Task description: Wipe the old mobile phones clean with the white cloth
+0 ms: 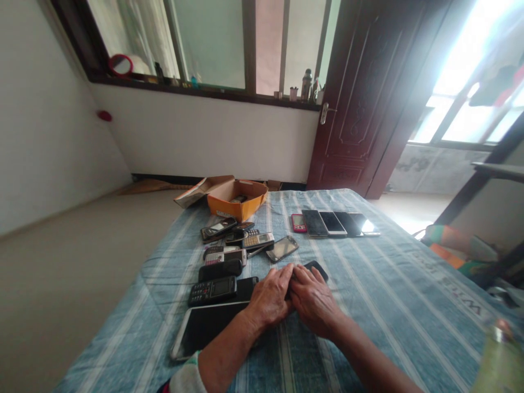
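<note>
Both my hands rest together on the blue striped cloth (401, 295) in the middle of the table. My left hand (271, 297) and my right hand (313, 297) have their fingers curled over a dark phone (317, 267), whose far end sticks out past the fingertips. Left of my left hand lie a black keypad phone (213, 290) and a large dark tablet-like phone (204, 327). Beyond my hands a loose touchscreen phone (282, 248) lies at an angle.
Several old keypad phones (229, 240) are heaped at the centre left. A row of smartphones (335, 224) lies at the far right. An open orange box (237, 199) sits at the far edge. A green bottle (497, 360) stands at near right. A dark door (356, 98) is behind.
</note>
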{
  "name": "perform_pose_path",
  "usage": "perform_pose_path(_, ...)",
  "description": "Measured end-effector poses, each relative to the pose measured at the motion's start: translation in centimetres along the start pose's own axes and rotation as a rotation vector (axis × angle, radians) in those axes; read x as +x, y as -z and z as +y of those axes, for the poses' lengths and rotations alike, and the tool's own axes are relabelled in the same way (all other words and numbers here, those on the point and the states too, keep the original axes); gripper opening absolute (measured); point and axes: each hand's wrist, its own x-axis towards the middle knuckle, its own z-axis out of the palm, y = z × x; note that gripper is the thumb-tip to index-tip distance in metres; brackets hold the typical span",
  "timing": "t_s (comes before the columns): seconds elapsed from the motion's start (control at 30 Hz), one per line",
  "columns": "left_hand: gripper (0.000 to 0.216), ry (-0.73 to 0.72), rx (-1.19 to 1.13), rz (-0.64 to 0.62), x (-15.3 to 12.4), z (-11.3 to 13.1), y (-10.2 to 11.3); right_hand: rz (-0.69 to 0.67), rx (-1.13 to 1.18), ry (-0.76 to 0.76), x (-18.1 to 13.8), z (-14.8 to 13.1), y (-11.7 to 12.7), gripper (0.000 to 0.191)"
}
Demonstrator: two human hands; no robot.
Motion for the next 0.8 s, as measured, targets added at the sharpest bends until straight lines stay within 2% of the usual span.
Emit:
perform_pose_path(0.37, 0.081, -0.022, -0.027, 0.027, 0.04, -0.12, -0.13, 0.002, 0.005, -0.030, 0.32, -0.28, 0.13, 0.047)
perform_pose_path(0.8, 0.073, -0.003, 0.007, 0.001, -0.10, -0.02, -0.01, 0.001, 0.009, -0.047, 0.25, -0.39, 0.30, 0.043)
